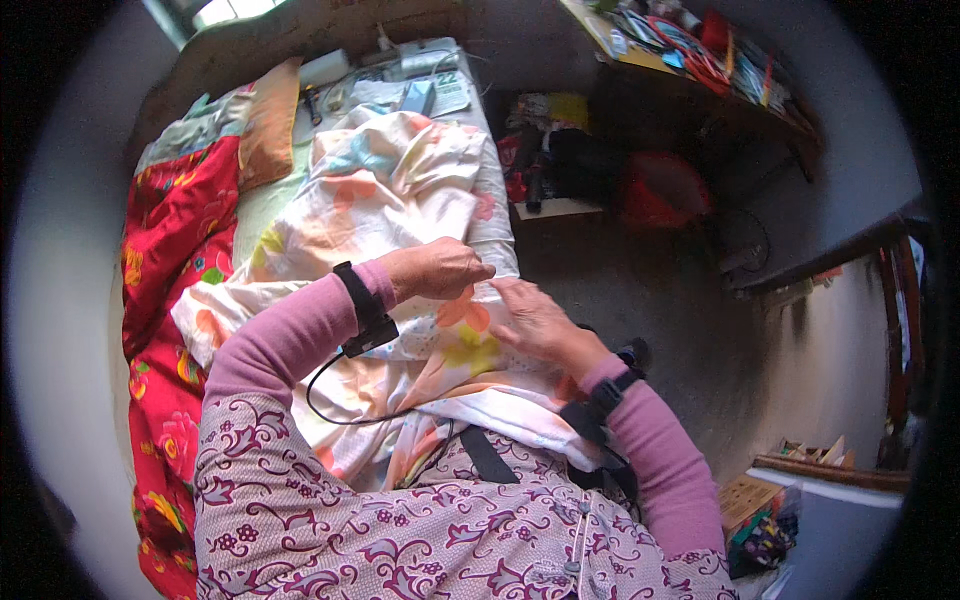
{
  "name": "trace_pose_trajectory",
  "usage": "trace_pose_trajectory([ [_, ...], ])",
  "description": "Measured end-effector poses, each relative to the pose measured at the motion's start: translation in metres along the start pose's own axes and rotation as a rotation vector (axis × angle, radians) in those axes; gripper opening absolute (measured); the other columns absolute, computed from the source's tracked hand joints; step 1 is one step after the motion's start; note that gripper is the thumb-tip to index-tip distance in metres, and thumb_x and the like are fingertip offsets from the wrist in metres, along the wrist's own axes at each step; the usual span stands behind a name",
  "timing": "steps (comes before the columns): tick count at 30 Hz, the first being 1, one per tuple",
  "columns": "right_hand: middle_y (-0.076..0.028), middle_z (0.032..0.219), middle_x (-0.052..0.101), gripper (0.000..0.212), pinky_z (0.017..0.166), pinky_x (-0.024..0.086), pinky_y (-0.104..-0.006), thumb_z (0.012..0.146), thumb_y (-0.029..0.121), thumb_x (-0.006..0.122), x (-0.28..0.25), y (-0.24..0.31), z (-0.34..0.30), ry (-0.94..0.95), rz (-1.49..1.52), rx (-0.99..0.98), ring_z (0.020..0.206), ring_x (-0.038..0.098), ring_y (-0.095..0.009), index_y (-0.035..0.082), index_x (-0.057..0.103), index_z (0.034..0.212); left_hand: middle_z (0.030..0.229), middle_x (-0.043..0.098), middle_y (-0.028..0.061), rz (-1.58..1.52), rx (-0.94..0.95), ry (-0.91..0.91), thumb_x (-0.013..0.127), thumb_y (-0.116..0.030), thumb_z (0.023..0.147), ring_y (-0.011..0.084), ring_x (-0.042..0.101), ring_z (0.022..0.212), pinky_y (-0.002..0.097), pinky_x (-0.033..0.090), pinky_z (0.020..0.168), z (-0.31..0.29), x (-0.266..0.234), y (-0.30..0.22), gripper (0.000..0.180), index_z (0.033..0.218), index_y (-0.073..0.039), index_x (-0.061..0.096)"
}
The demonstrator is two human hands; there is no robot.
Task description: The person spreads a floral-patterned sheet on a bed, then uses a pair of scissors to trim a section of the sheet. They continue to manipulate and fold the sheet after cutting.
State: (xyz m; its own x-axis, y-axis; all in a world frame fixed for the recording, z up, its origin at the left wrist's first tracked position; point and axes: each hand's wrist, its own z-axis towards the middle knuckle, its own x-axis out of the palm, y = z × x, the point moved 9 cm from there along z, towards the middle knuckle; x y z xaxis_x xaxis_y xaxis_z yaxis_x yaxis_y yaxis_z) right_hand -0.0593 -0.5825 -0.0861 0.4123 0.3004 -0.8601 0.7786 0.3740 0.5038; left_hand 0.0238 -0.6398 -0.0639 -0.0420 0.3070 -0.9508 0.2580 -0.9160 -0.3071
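A large white floral cloth [400,215] with orange, yellow and blue patches lies rumpled over the bed and across my lap. Above its middle, my left hand [440,268] is closed, its fingertips pinched together and pointing right; whatever is between them is too small or hidden to make out. Just right of it, my right hand [535,320] rests over the cloth near the bed's edge, palm down, with its fingers apart. The two hands nearly meet at the fingertips.
A red floral quilt [180,300] runs along the bed's left side, beside an orange pillow [270,125]. Papers and a blue box [419,98] sit at the bed's head. A cluttered shelf [690,60] juts out at upper right, with a red chair [665,190] below it.
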Motion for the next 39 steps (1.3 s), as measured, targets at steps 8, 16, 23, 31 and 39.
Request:
trace_pose_trajectory([
  [8,-0.023,0.098,0.070,0.022,0.086,0.054,-0.0481,0.089,0.018,0.059,0.017,-0.018,-0.016,0.012,0.323,0.228,0.096,0.068,-0.041,0.004,0.069,0.101,0.077,0.065,0.0153,0.124,0.116,0.012,0.062,-0.005,0.072,0.0373,0.067,0.071,0.0472,0.053,0.060,0.044,-0.016,-0.017,0.014,0.085,-0.005,0.055],
  [16,-0.018,0.084,0.072,0.014,0.074,0.057,-0.0456,0.090,0.018,0.058,-0.010,0.008,-0.054,0.005,-0.003,0.190,0.080,0.072,-0.035,0.009,0.069,0.093,0.071,0.069,0.0154,0.196,-0.041,0.078,0.066,-0.017,0.073,0.0374,0.070,0.068,0.0474,0.056,0.060,0.100,0.014,-0.027,0.010,0.076,-0.007,0.068],
  [23,-0.019,0.086,0.072,0.020,0.076,0.056,-0.0484,0.094,0.019,0.054,-0.017,-0.011,-0.077,-0.092,0.078,0.267,0.082,0.072,-0.037,0.008,0.070,0.092,0.076,0.071,0.0163,0.083,-0.140,0.092,0.067,-0.032,0.078,0.0365,0.071,0.074,0.0452,0.058,0.067,0.105,0.006,-0.020,0.024,0.079,-0.009,0.073],
  [31,-0.021,0.093,0.072,0.028,0.081,0.057,-0.0453,0.091,0.032,0.060,-0.022,-0.047,-0.064,-0.196,0.346,0.406,0.091,0.072,-0.038,0.009,0.075,0.096,0.082,0.072,0.0191,0.163,-0.390,0.067,0.061,-0.039,0.088,0.0383,0.072,0.079,0.0493,0.058,0.071,0.137,-0.012,0.006,0.037,0.082,-0.005,0.074],
  [39,-0.024,0.093,0.070,0.025,0.079,0.056,-0.0435,0.090,0.023,0.057,-0.024,-0.056,-0.061,-0.257,0.635,0.439,0.090,0.071,-0.039,0.006,0.074,0.092,0.094,0.074,0.0189,0.102,-0.597,0.011,0.066,-0.034,0.086,0.0362,0.073,0.091,0.0471,0.058,0.079,0.148,-0.015,0.023,0.032,0.095,-0.005,0.076],
])
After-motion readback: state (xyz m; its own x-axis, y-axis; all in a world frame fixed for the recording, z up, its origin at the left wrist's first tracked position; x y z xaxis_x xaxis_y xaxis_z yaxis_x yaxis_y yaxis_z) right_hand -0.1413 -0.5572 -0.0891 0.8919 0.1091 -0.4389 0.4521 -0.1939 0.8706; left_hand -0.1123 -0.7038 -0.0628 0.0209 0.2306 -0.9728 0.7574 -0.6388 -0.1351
